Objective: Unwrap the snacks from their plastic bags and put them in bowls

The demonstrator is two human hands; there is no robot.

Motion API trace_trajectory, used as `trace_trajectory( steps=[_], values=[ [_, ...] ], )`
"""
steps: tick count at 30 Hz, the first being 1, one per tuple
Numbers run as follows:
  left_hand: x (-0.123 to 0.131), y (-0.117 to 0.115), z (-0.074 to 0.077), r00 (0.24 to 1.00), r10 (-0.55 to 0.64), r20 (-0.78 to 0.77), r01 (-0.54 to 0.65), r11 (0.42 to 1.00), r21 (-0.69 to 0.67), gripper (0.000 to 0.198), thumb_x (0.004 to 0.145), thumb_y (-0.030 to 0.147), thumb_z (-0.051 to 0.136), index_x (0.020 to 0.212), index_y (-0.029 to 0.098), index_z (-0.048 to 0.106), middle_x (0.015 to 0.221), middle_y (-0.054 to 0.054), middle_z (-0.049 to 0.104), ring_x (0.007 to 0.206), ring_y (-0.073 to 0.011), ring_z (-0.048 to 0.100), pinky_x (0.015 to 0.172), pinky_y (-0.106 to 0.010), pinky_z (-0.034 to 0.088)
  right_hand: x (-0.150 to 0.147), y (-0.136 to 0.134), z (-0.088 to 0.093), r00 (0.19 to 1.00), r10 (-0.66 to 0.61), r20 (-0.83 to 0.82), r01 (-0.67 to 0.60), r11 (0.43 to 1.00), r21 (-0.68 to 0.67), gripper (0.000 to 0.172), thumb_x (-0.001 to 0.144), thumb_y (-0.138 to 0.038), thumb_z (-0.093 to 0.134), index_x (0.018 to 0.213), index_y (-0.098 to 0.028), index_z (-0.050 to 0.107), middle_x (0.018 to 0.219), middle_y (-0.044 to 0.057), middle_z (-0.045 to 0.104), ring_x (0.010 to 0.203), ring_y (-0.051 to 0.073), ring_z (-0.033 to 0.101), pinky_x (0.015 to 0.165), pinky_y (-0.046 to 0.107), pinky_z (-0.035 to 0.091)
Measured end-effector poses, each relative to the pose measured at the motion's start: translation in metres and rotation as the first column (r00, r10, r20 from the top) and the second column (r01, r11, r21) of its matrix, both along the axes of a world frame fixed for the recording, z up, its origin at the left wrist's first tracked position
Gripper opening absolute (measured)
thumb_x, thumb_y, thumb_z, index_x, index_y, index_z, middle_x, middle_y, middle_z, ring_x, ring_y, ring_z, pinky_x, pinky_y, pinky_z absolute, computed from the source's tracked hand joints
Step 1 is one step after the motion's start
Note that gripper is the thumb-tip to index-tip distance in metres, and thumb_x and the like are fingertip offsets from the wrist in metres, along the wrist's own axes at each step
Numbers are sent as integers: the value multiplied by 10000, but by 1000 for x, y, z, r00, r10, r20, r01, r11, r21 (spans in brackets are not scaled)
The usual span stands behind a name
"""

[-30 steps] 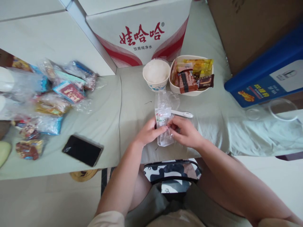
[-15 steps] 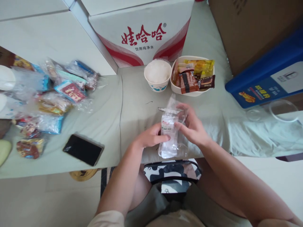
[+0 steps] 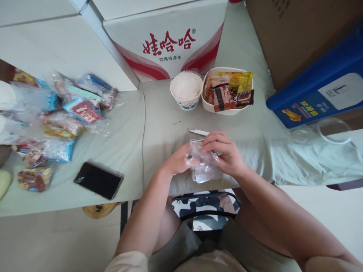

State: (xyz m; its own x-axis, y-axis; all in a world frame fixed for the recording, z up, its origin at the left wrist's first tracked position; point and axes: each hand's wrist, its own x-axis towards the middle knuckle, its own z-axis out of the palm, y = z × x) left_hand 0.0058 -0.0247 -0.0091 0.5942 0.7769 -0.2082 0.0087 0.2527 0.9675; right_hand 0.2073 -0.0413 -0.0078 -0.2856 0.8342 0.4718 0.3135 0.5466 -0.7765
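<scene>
Both of my hands grip a small clear plastic bag [image 3: 204,172] with a white packet inside, low over the table's front edge. My left hand [image 3: 178,161] pinches its left side. My right hand [image 3: 225,153] curls over the bag's top and right side, fingers closed. A white plastic spoon [image 3: 198,132] lies on the cloth just beyond my hands. Further back stand a white paper cup [image 3: 186,90] with white contents and a white bowl [image 3: 227,110] full of wrapped snacks.
A black phone [image 3: 98,180] lies at the front left. Several bagged snacks [image 3: 61,117] are heaped at the left. A white and red carton [image 3: 167,36] stands at the back, a blue box [image 3: 317,92] and brown carton at the right. A patterned bag [image 3: 205,206] rests on my lap.
The plastic bag stood upright between my hands half a second ago; now it is folded down and bunched under my right hand. The spoon shows again beyond my fingers.
</scene>
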Motion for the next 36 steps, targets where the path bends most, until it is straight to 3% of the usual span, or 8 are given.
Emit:
trace_trajectory(
  steps=[4,8,12,17,22,25,30,36],
  values=[
    [3,1,-4,958,280,65,-273,956,-103,551,669,385,897,1153,198,711,1137,-74,760,1061,-269,701,933,-387,559,-2,1,2,995,86,57,-87,996,10,217,963,-327,509,1007,-246,706,1129,80,758,1238,284,643,1148,550,437],
    [7,3,-6,870,492,31,-479,859,-184,560,595,377,929,1080,197,715,1077,-65,784,1022,-275,731,908,-389,575,-4,0,6,994,73,85,-65,993,-100,339,914,-431,614,1194,-246,662,1245,121,714,1247,317,626,1094,535,471],
    [14,3,-1,889,453,70,-419,865,-275,560,558,389,922,1036,191,707,1016,-69,791,1029,-307,740,875,-402,593,-4,-3,6,994,2,113,8,996,-88,313,899,-206,559,1156,-276,724,1087,89,697,1059,264,654,983,472,507],
    [24,1,0,900,403,164,-319,868,-380,684,663,739,754,1043,173,703,1022,-127,777,1145,-365,711,866,-438,616,3,-7,5,983,-128,128,136,989,-52,324,918,-158,510,1055,-285,774,1045,86,648,1062,250,619,969,449,498],
    [30,7,-2,913,393,108,-354,897,-266,722,507,510,983,1068,165,688,1026,-127,787,1130,-347,725,906,-404,613,22,-1,5,999,37,33,-36,999,-27,321,1000,-306,457,1123,-237,745,1149,108,674,1129,258,622,1013,457,491],
    [22,19,-1,824,553,126,-531,830,-171,684,519,544,970,1041,192,703,998,-109,797,1083,-332,744,918,-421,624,31,7,-1,989,-116,86,124,988,-93,327,1008,-300,442,1172,-191,703,1197,135,698,1144,269,632,1010,454,487],
    [-5,38,-1,672,710,209,-725,688,-7,672,597,648,901,1097,245,704,1104,-96,788,1196,-292,706,1032,-401,587,24,22,-16,812,-232,535,337,936,-105,385,929,-261,597,1298,-176,667,1333,181,668,1229,364,535,990,514,428],
    [-30,44,-9,575,796,190,-818,568,93,653,605,686,882,1051,247,697,1124,-87,776,1179,-250,709,1012,-341,579,20,33,-10,795,-234,559,390,903,-177,247,998,-272,475,947,-180,699,952,140,695,864,264,588,762,385,406]
  ],
)
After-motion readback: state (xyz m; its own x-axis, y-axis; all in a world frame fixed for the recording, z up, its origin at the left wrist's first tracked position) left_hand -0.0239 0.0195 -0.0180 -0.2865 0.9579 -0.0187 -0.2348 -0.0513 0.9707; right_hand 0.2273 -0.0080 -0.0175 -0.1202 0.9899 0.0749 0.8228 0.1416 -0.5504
